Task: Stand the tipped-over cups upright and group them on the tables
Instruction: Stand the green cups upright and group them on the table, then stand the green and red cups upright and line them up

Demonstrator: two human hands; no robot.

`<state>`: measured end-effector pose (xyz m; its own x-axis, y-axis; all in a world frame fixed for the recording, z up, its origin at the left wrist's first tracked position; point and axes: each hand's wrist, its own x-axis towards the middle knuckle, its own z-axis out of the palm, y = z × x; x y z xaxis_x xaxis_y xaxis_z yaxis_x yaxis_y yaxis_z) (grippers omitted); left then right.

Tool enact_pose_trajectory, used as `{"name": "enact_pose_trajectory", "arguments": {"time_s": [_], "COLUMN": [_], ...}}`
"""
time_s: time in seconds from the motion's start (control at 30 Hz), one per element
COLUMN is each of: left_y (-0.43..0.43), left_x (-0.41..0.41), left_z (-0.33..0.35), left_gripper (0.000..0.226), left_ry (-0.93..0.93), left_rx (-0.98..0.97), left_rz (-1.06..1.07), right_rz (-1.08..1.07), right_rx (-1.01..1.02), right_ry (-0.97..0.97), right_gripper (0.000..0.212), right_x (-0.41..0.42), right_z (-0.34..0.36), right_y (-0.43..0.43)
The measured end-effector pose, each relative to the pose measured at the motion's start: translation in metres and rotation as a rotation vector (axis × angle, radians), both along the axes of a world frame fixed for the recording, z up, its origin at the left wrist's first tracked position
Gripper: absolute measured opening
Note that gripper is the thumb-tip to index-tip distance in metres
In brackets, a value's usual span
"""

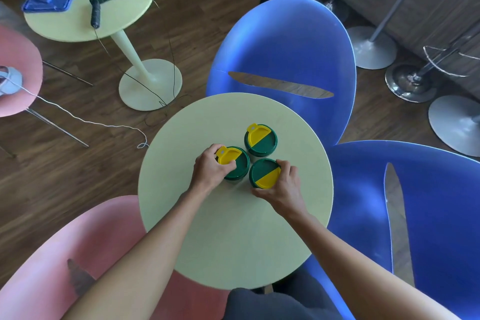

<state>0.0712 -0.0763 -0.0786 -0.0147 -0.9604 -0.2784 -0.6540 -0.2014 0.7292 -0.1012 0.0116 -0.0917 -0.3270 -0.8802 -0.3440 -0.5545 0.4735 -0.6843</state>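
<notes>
Three cups with green-and-yellow lids stand upright, close together, near the middle of the round pale-yellow table (233, 241). My left hand (209, 167) grips the left cup (237, 167) at its lid edge. My right hand (281, 188) wraps the right side of the front cup (263, 174). The far cup (261, 140) stands free just behind them, touched by neither hand. The cup bodies are mostly hidden under the lids.
Two blue chairs (285, 47) (428, 215) stand behind and right of the table, a pink chair (91, 254) at front left. A second yellow table (85, 5) at far left holds blue boxes and a black cabled handle. Stool bases stand at right.
</notes>
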Motion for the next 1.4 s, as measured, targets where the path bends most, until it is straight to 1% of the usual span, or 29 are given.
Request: {"name": "enact_pose_trajectory", "arguments": {"time_s": [0.27, 0.37, 0.43, 0.5, 0.57, 0.63, 0.7, 0.73, 0.8, 0.87, 0.97, 1.1, 1.23, 1.4], "left_y": [-0.002, 0.0, 0.004, 0.01, 0.017, 0.022, 0.028, 0.032, 0.04, 0.047, 0.062, 0.095, 0.149, 0.251], "left_x": [0.005, 0.005, 0.003, 0.0, -0.007, -0.019, -0.035, -0.045, -0.07, -0.099, -0.151, -0.238, -0.34, -0.475], "left_z": [-0.002, -0.001, 0.002, 0.006, 0.013, 0.023, 0.034, 0.04, 0.051, 0.062, 0.078, 0.101, 0.127, 0.158], "left_gripper": [0.053, 0.058, 0.061, 0.056, 0.045, 0.034, 0.025, 0.021, 0.016, 0.014, 0.017, 0.017, 0.018, 0.017], "left_ry": [0.044, 0.056, 0.058, -0.012, -0.121, -0.216, -0.265, -0.272, -0.257, -0.238, -0.22, -0.215, -0.187, -0.099], "left_rx": [0.086, 0.099, 0.055, -0.075, -0.246, -0.408, -0.491, -0.505, -0.514, -0.51, -0.498, -0.483, -0.534, -0.612], "left_rz": [-0.083, -0.114, -0.108, -0.085, -0.089, -0.152, -0.241, -0.28, -0.347, -0.414, -0.534, -0.699, -0.846, -0.964], "right_rz": [-0.005, 0.03, 0.069, 0.042, -0.026, -0.093, -0.149, -0.172, -0.219, -0.268, -0.36, -0.509, -0.652, -0.768], "right_rx": [0.028, 0.071, 0.104, 0.092, 0.023, -0.066, -0.11, -0.106, -0.086, -0.076, -0.094, -0.151, -0.231, -0.289], "right_ry": [0.026, 0.073, 0.103, 0.073, 0.044, 0.038, 0.025, 0.012, -0.011, -0.033, -0.042, -0.025, 0.011, 0.087], "right_gripper": [0.095, 0.101, 0.108, 0.107, 0.093, 0.069, 0.045, 0.038, 0.031, 0.03, 0.029, 0.024, 0.021, 0.018], "right_x": [0.001, -0.001, -0.005, -0.01, -0.018, -0.03, -0.044, -0.051, -0.066, -0.085, -0.121, -0.191, -0.278, -0.393], "right_z": [0.003, 0.005, 0.01, 0.019, 0.028, 0.037, 0.047, 0.053, 0.065, 0.075, 0.09, 0.115, 0.141, 0.171], "right_y": [0.0, 0.0, 0.0, 0.002, 0.007, 0.012, 0.018, 0.022, 0.033, 0.048, 0.076, 0.129, 0.201, 0.308]}}
